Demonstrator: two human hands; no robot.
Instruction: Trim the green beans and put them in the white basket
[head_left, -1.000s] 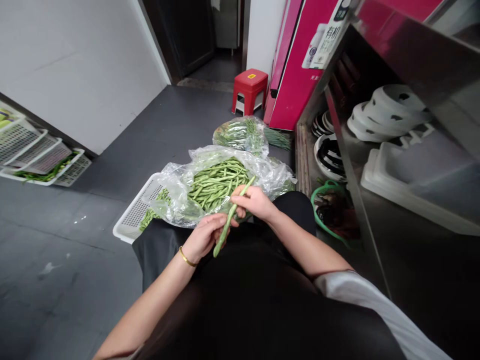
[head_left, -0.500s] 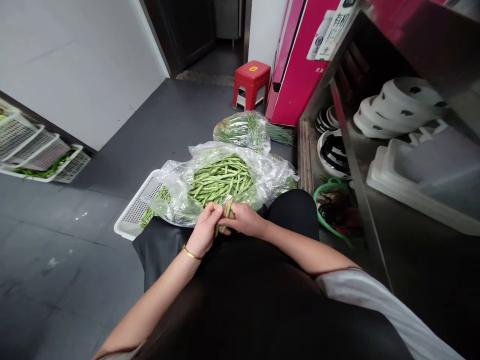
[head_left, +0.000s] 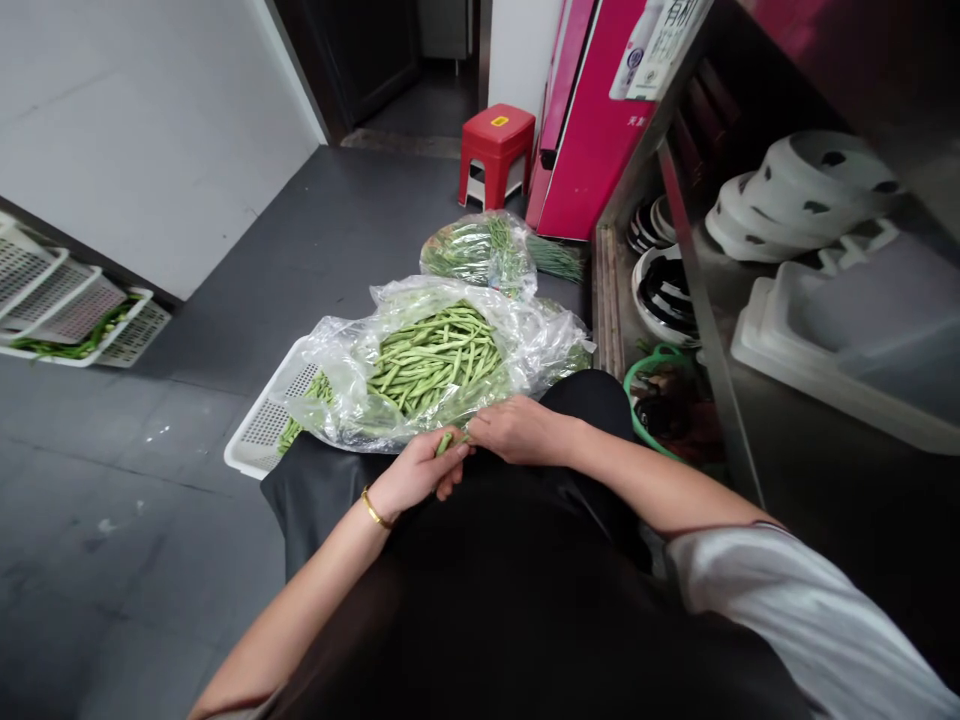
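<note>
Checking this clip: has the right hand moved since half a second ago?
Yes. Judged against the red stool, the right hand has shifted toward the picture's right.

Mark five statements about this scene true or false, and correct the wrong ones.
1. The left hand holds a piece of green bean. True.
2. The right hand is inside the plastic bag. False: it is outside the bag, close to the left hand.
3. A gold-coloured bracelet circles the left wrist. True.
4. The red stool lies on its side. False: it stands upright.
5. The plastic bag overlaps part of the white basket. True.
</note>
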